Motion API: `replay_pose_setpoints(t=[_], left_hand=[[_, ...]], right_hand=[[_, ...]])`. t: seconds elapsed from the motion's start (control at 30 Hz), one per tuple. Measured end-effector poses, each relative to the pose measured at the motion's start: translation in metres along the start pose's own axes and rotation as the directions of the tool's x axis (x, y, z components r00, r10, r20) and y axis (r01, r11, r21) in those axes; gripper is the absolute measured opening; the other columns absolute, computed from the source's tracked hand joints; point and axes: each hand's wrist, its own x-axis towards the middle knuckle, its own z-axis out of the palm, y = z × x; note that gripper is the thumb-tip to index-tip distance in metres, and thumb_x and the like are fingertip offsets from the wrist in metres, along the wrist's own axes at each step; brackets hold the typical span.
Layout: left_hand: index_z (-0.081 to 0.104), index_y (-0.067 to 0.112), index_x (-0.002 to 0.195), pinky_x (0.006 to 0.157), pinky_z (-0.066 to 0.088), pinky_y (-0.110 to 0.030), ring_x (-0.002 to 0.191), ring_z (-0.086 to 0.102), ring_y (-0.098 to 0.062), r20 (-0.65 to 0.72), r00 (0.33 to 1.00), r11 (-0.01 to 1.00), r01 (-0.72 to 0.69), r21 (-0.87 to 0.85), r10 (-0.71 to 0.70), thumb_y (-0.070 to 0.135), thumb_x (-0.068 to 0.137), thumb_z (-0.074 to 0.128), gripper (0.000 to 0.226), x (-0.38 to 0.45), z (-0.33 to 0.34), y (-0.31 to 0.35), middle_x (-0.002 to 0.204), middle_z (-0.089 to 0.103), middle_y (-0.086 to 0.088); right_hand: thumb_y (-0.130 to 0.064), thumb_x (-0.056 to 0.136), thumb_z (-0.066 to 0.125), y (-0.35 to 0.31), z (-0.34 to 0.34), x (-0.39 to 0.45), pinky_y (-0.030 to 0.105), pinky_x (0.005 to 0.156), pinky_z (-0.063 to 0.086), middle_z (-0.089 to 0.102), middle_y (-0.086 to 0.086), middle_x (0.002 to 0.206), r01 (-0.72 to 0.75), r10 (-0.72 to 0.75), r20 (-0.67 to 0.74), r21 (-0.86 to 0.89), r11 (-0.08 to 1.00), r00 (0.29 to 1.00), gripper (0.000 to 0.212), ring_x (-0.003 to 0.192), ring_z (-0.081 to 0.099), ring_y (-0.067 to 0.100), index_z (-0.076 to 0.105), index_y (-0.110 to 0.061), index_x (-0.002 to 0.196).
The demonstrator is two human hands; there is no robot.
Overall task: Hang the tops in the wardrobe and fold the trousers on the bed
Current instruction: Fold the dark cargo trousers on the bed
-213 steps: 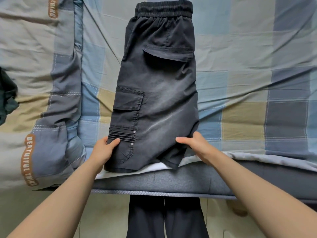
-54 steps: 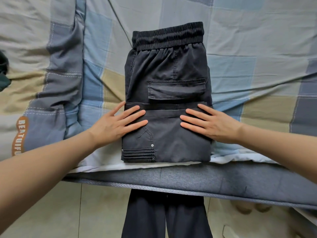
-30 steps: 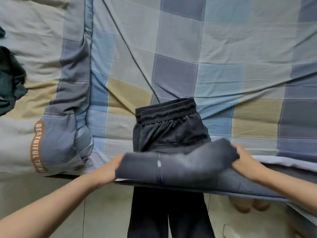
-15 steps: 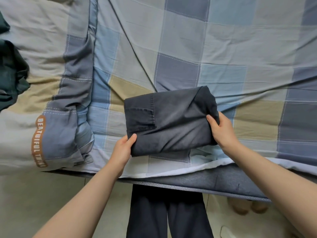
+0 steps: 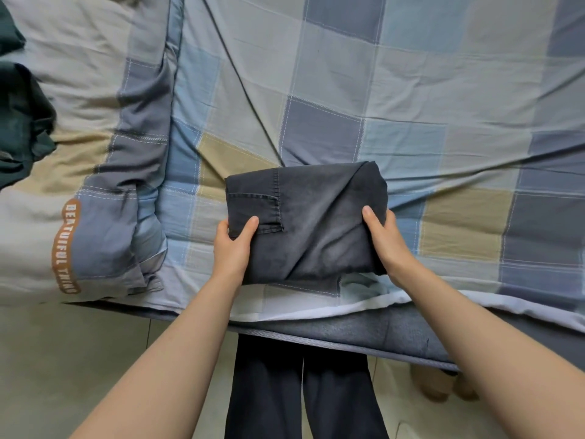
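Folded dark grey trousers point(image 5: 304, 220) form a compact bundle at the near edge of the bed point(image 5: 411, 99), on the checked sheet. Left hand point(image 5: 232, 248) grips the bundle's left side, thumb on top beside the stitched pocket. Right hand point(image 5: 387, 239) grips the right side, thumb on top, fingers hidden beneath. Bundle sits between the hands. Dark green garment point(image 5: 22, 122) lies well apart at far left.
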Motion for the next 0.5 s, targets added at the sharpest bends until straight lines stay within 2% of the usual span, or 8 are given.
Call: replay_pose_setpoints(t=[0.07,0.13,0.2,0.27,0.33,0.4,0.47,0.5], left_hand=[[0.062,0.018,0.114,0.079,0.055,-0.031,0.098,0.067,-0.016,-0.044,0.999,0.996,0.007,-0.092,-0.011,0.035,0.084,0.073,0.037,-0.010,0.004,0.004,0.109,0.070,0.001],[0.064,0.016,0.113,0.077,0.057,-0.032,0.096,0.068,-0.017,-0.070,0.997,0.988,0.011,-0.155,-0.022,0.031,0.082,0.077,0.037,-0.028,0.005,0.011,0.106,0.071,0.000],[0.063,0.017,0.114,0.081,0.057,-0.035,0.097,0.068,-0.017,-0.096,0.995,0.987,-0.005,-0.158,-0.010,0.028,0.079,0.079,0.040,-0.048,0.005,0.017,0.108,0.071,-0.001],[0.060,0.019,0.115,0.076,0.055,-0.028,0.096,0.067,-0.013,-0.123,0.991,0.987,-0.060,-0.150,0.042,0.024,0.079,0.079,0.041,-0.075,0.003,0.029,0.110,0.069,-0.002],[0.055,0.024,0.121,0.069,0.053,-0.019,0.094,0.067,-0.009,-0.140,0.985,0.977,-0.122,-0.173,0.099,0.019,0.082,0.077,0.045,-0.109,-0.001,0.046,0.110,0.068,-0.002],[0.051,0.027,0.127,0.070,0.053,-0.017,0.095,0.068,-0.007,-0.147,0.968,0.959,-0.228,-0.171,0.204,0.016,0.085,0.074,0.049,-0.149,-0.007,0.066,0.110,0.067,0.001],[0.052,0.029,0.125,0.085,0.053,-0.025,0.104,0.065,-0.007,-0.145,0.929,0.925,-0.358,-0.125,0.340,0.015,0.088,0.069,0.043,-0.188,-0.014,0.088,0.115,0.064,0.008],[0.054,0.028,0.122,0.095,0.050,-0.031,0.111,0.061,-0.008,-0.137,0.907,0.906,-0.412,-0.094,0.398,0.015,0.090,0.067,0.038,-0.209,-0.018,0.100,0.118,0.063,0.012]], right_hand=[[-0.042,0.096,0.051,-0.003,0.002,-0.005,0.037,0.098,0.046,0.058,-0.001,0.125,0.030,-0.035,-0.056,-0.082,0.996,0.998,0.045,0.113,0.056,0.018,0.046,-0.014,0.131],[-0.034,0.096,0.052,-0.009,0.000,-0.018,0.036,0.093,0.048,0.063,0.002,0.115,0.096,-0.114,-0.129,-0.143,0.985,0.985,0.033,0.107,0.059,0.019,0.055,-0.012,0.121],[-0.028,0.097,0.052,-0.020,-0.006,-0.039,0.029,0.082,0.043,0.063,0.002,0.106,0.159,-0.190,-0.174,-0.181,0.971,0.966,0.024,0.100,0.059,0.019,0.056,-0.010,0.114],[-0.026,0.097,0.052,-0.032,-0.017,-0.066,0.025,0.073,0.039,0.060,-0.001,0.095,0.207,-0.259,-0.203,-0.247,0.947,0.944,0.016,0.096,0.058,0.022,0.054,-0.013,0.105],[-0.026,0.096,0.053,-0.046,-0.033,-0.099,0.020,0.065,0.037,0.058,-0.005,0.091,0.246,-0.314,-0.219,-0.288,0.925,0.924,0.016,0.092,0.056,0.021,0.052,-0.014,0.105],[-0.025,0.095,0.055,-0.065,-0.051,-0.136,0.020,0.072,0.038,0.059,-0.004,0.103,0.315,-0.391,-0.233,-0.305,0.899,0.890,0.029,0.095,0.054,0.016,0.048,-0.016,0.122],[-0.020,0.095,0.056,-0.086,-0.069,-0.178,0.024,0.087,0.040,0.056,-0.007,0.118,0.407,-0.494,-0.241,-0.333,0.851,0.835,0.042,0.105,0.052,0.011,0.040,-0.022,0.134],[-0.017,0.095,0.055,-0.096,-0.076,-0.202,0.022,0.093,0.038,0.052,-0.011,0.125,0.442,-0.539,-0.237,-0.360,0.821,0.808,0.045,0.111,0.049,0.007,0.040,-0.022,0.137]])
